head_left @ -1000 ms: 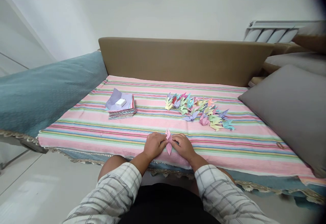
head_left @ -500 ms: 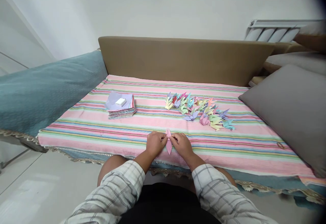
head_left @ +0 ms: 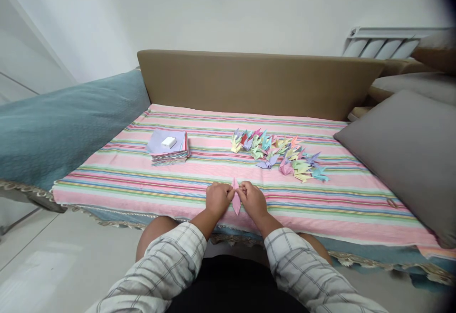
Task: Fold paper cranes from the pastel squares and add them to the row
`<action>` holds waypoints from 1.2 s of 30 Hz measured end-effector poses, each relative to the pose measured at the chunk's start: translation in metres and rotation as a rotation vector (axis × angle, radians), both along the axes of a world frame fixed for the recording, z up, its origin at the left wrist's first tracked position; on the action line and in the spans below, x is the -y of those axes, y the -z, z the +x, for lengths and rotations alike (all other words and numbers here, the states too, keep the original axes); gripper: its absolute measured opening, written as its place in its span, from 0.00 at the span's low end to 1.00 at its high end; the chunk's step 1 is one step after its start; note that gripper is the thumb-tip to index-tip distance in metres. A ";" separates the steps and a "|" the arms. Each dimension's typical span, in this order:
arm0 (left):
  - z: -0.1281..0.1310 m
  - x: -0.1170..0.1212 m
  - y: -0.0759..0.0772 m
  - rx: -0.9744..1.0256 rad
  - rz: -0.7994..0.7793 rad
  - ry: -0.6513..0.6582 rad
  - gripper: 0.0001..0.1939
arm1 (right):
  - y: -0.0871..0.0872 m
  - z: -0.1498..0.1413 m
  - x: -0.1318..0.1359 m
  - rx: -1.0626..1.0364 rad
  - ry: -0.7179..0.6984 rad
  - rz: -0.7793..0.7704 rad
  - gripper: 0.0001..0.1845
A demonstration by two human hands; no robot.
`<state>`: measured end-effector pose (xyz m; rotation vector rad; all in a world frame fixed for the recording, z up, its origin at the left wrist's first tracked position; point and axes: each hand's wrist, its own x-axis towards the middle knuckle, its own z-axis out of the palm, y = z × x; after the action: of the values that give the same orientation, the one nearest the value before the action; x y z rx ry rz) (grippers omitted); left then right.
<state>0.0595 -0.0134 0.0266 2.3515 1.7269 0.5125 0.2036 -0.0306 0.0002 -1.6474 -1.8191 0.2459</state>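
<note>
A narrow, diamond-shaped piece of folded pink origami paper lies pointing toward me near the front edge of the striped cloth. My left hand pinches its left side near the middle, fingers curled. From the right, my right hand grips the same paper with thumb and forefinger, its other fingers bent. The fingertips nearly meet over the paper and hide its middle. Beyond my hands, to the right, sits a cluster of several folded paper cranes in many colours.
A stack of coloured paper sheets with a small white block on top stands at the left. A grey cushion leans at the right, near a small brown ring-like item. The brown backrest runs behind.
My right hand has shifted slightly up and to the left, with its fingers more bent at the paper. My left hand stays almost in place.
</note>
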 end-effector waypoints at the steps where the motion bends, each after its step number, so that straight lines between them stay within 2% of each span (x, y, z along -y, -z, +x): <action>1: 0.000 0.000 0.000 0.000 -0.002 0.000 0.16 | 0.000 0.000 0.000 -0.029 0.022 -0.009 0.07; 9: 0.002 0.003 0.002 0.042 0.003 -0.026 0.14 | -0.001 -0.003 0.001 -0.066 0.037 -0.014 0.05; 14: 0.002 0.003 0.004 0.121 0.011 -0.083 0.08 | -0.002 -0.005 0.002 -0.012 0.036 -0.003 0.05; 20: 0.002 0.005 0.005 0.102 0.041 -0.075 0.07 | -0.001 -0.005 0.002 0.085 -0.036 0.024 0.08; 26: 0.001 0.006 0.011 0.108 0.102 0.016 0.10 | 0.000 -0.004 0.001 0.117 -0.016 0.020 0.10; 29: 0.000 0.006 0.015 0.089 0.139 -0.010 0.11 | 0.000 -0.004 0.001 0.130 -0.014 0.011 0.11; 36: -0.001 0.007 0.013 0.015 0.087 -0.058 0.11 | 0.001 -0.002 0.007 0.109 -0.005 0.032 0.12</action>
<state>0.0589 -0.0205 0.0137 2.3553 1.8059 0.6254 0.2014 -0.0374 -0.0013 -1.6633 -1.8978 0.1304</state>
